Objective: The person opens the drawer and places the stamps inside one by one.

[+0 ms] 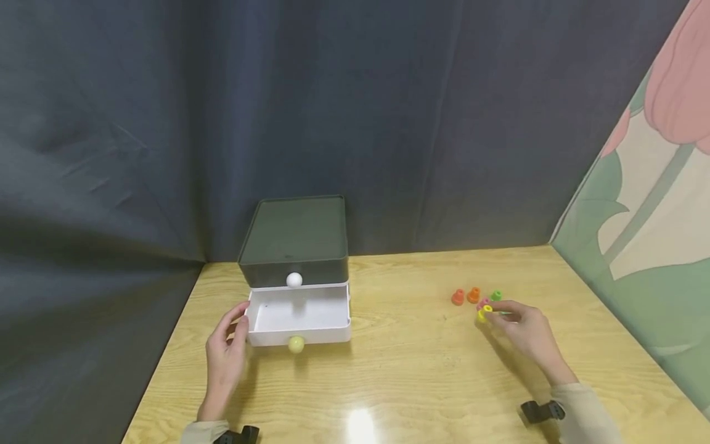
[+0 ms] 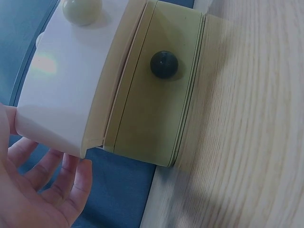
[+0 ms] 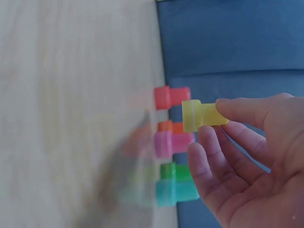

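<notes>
My left hand [image 1: 226,357] holds the left front corner of a pulled-out white drawer [image 1: 327,335], thumb near the rim and fingers along the outer side. A pale yellow ball knob [image 1: 296,344] sits on the drawer's front. The drawer's inside shows bare. My right hand [image 1: 527,333] pinches a small yellow toy stamp [image 3: 192,116] by its narrow end, between thumb and fingers. Close by stand red [image 3: 163,98], orange [image 1: 473,295], pink [image 3: 164,145], green [image 1: 497,295] and teal [image 3: 166,192] stamps. The teal one is hidden in the head view.
The dark grey cabinet [image 1: 299,231] stands at the back left, its upper drawer knob white [image 1: 294,280]. Below the white drawer, an olive drawer [image 2: 142,114] has a dark knob [image 2: 164,64]. A dark curtain [image 1: 388,123] hangs behind the wooden table [image 1: 410,370]; a flowered panel [image 1: 654,216] borders the right.
</notes>
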The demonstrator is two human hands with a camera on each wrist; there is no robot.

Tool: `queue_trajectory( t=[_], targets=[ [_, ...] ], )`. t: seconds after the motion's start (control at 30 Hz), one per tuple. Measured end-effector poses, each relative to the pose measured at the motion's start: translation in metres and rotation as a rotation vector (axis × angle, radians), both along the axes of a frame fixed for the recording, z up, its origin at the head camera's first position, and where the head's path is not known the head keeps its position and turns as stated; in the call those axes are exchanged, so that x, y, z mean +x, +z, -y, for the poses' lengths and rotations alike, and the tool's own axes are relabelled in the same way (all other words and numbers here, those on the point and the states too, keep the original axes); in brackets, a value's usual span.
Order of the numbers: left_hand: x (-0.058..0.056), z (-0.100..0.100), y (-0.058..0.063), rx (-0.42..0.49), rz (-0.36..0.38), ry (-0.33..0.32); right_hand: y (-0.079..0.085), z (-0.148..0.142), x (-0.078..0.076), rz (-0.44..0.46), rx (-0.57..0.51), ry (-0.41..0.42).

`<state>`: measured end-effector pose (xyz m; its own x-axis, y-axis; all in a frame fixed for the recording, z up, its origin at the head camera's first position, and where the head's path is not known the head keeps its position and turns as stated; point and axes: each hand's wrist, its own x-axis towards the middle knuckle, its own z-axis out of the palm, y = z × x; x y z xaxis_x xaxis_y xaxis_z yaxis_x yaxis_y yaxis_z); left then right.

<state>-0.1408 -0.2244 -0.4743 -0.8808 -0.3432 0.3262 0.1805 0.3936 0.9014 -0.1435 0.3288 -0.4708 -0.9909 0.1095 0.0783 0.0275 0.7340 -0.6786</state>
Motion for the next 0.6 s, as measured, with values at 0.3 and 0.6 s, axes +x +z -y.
queue_trajectory(
  t=[0.3,0.6],
  targets=[
    [0.003,0.0,0.0,0.007,0.011,-0.015,0.027,0.026,0.005,-0.058,-0.027,0.05],
    [0.002,0.0,0.0,0.005,0.017,-0.009,0.049,0.05,0.002,-0.099,-0.093,0.113]
  ],
)
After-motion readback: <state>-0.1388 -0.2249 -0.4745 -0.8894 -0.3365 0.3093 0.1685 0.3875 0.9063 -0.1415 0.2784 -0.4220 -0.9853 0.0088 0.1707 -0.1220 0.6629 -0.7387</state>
